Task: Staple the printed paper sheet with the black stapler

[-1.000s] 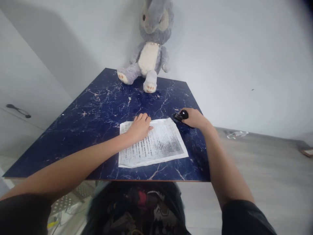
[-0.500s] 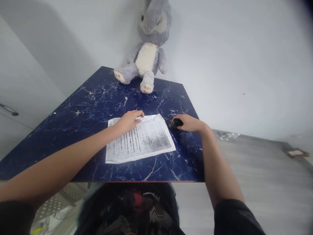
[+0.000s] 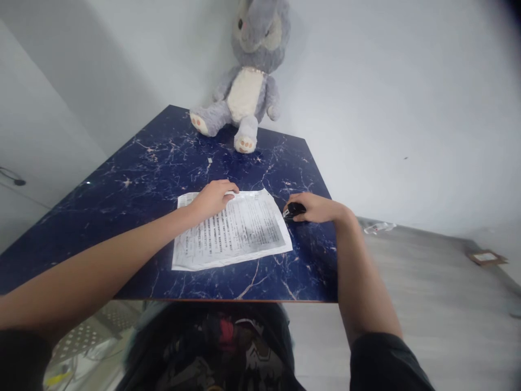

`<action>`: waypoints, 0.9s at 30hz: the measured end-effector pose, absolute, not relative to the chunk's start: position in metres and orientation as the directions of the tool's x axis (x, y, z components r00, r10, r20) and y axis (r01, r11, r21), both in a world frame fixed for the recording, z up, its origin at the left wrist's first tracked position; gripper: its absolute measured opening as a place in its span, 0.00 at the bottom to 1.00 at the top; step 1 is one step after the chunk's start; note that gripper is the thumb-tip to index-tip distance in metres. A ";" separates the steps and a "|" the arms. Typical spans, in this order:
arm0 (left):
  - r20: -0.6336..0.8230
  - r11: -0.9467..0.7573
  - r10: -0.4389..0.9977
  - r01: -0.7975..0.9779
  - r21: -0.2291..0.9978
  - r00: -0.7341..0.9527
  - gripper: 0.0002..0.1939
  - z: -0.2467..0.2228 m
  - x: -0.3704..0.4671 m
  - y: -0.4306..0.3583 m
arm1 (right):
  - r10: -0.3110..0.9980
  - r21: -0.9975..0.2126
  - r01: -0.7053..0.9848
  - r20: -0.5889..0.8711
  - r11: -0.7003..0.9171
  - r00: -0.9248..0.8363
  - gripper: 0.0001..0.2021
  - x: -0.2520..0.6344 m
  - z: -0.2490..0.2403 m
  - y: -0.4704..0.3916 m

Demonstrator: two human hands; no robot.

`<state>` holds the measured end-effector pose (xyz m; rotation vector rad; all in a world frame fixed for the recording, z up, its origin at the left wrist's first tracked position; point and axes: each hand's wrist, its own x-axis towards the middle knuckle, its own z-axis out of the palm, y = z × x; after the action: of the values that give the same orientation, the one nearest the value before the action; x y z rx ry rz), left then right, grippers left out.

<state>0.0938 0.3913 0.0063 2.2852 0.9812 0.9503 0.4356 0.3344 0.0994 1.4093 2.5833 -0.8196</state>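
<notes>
Printed paper (image 3: 236,233), slightly creased, lies near the front middle of the table, its lines of text running up the sheet. My left hand (image 3: 214,198) grips it at the far edge, with the fingers curled and the thumb on the paper. Beside the paper's right edge, my right hand (image 3: 311,206) is closed round a small black stapler (image 3: 295,209). The stapler's silver front end points left at the paper, very near its edge; whether they touch I cannot tell. Some of my right fingers are hidden behind the stapler.
A grey and white plush toy (image 3: 246,98) sits at the back of the dark blue marbled table (image 3: 163,157), against the wall. A tiny pale scrap (image 3: 210,160) lies in front of it. On the floor to the right are clear plastic (image 3: 379,227) and a brown frame-like piece (image 3: 486,257).
My right hand has turned the stapler slightly and brought it closer to the paper's right edge. My left hand stays on the far edge of the paper. The view has shifted a little.
</notes>
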 end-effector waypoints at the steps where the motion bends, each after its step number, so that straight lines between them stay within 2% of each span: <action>1: 0.410 -0.628 0.763 0.422 0.654 0.500 0.11 0.006 0.094 0.391 | 0.763 -0.403 0.807 -0.314 0.431 -0.565 0.15 0.435 0.099 0.334; 4: 0.413 -0.632 0.762 0.434 0.642 0.499 0.12 0.006 0.096 0.388 | 0.758 -0.398 0.798 -0.301 0.452 -0.579 0.14 0.434 0.099 0.334; 9: 0.431 -0.660 0.742 0.446 0.604 0.514 0.12 0.007 0.097 0.387 | 0.691 -0.461 0.738 -0.308 0.493 -0.654 0.13 0.431 0.099 0.333; 16: 0.445 -0.682 0.730 0.506 0.528 0.519 0.12 0.007 0.098 0.385 | 0.687 -0.462 0.740 -0.320 0.488 -0.653 0.15 0.429 0.100 0.332; 20: 0.431 -0.670 0.742 0.553 0.495 0.514 0.11 0.010 0.098 0.383 | 0.682 -0.523 0.712 -0.297 0.469 -0.668 0.23 0.431 0.106 0.331; 24: 0.375 -0.645 0.764 0.610 0.460 0.524 0.12 0.016 0.099 0.379 | 0.803 -0.607 0.694 -0.148 0.387 -0.577 0.31 0.428 0.104 0.332; 27: 0.353 -0.627 0.779 0.641 0.443 0.519 0.13 0.021 0.101 0.375 | 0.872 -0.629 0.710 -0.103 0.316 -0.479 0.37 0.419 0.095 0.333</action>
<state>0.1008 0.3751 0.0207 2.5043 1.1966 0.7749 0.4190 0.3332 0.0953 1.6933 2.7464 -1.0729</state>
